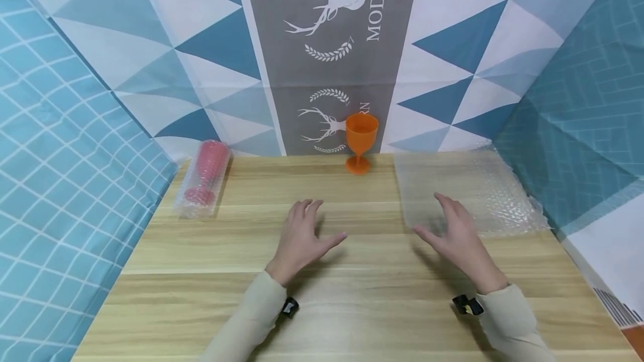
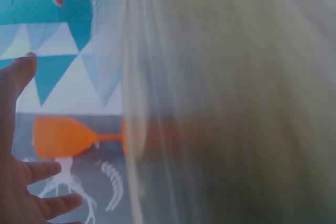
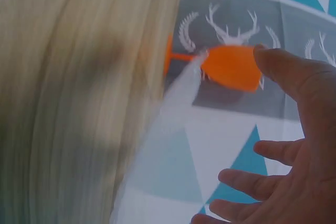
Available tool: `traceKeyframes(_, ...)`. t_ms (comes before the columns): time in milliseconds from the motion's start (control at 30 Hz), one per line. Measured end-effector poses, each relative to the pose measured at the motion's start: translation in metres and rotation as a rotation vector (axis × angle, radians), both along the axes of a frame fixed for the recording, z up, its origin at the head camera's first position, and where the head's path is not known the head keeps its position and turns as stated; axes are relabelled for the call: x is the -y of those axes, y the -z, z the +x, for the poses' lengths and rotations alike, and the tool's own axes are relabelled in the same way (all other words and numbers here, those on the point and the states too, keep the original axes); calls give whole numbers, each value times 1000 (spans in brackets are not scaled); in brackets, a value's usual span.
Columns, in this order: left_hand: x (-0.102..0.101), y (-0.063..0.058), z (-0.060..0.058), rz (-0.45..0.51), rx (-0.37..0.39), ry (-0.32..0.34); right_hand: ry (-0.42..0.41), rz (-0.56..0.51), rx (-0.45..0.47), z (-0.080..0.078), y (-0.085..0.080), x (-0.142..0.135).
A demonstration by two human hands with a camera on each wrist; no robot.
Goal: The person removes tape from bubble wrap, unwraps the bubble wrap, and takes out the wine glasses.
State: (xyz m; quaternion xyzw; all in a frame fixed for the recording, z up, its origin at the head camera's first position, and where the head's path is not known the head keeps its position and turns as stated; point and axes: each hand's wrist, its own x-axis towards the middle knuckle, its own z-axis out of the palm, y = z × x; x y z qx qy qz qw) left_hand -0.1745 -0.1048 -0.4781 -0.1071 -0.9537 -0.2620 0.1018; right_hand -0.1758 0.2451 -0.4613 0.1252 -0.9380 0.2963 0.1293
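An orange goblet [image 1: 361, 136] stands upright at the back edge of the wooden table, near its middle. My left hand [image 1: 303, 239] hovers in front of it to the left, fingers spread and holding nothing. To the right, my right hand [image 1: 460, 239] is also spread and holds nothing; its fingertips overlap the near left part of a bubble-wrap sheet [image 1: 437, 177] in the head view. That sheet lies flat at the back right. In the left wrist view the goblet [image 2: 63, 136] shows beyond the fingers; in the right wrist view the goblet [image 3: 231, 66] appears past the thumb.
A pink goblet wrapped in bubble wrap [image 1: 206, 172] lies at the table's back left corner. Patterned cloth [image 1: 211, 32] rises behind the table, with blue cloth [image 1: 60, 172] along the left side and more teal cloth [image 1: 583, 99] at the right.
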Motion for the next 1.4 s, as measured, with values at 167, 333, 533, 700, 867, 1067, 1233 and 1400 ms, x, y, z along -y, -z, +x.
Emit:
traceKeyframes(167, 21, -3, 9, -63, -27, -52, -25, 26, 5, 1, 2, 18)
traceKeyframes(333, 32, -4, 17, -130, -8, -71, -30, 44, 39, 4, 5, 34)
traceKeyframes(533, 42, -3, 27, -173, 70, -92, -23, 124, 103, 6, 11, 51)
traceKeyframes(700, 47, -1, 31, -197, 99, -103, -34, 139, 123, 10, 13, 61)
traceKeyframes(867, 52, -3, 34, -216, 94, -115, -59, 169, 126, 12, 14, 66)
traceKeyframes(1067, 58, -1, 35, -222, 83, -107, -78, 222, 102, 10, 17, 70)
traceKeyframes(1233, 63, 2, 35, -222, 84, -94, -99, 233, 103, 9, 19, 73)
traceKeyframes(1400, 70, 0, 33, -238, 101, -98, -163, 176, 137, 9, 17, 77)
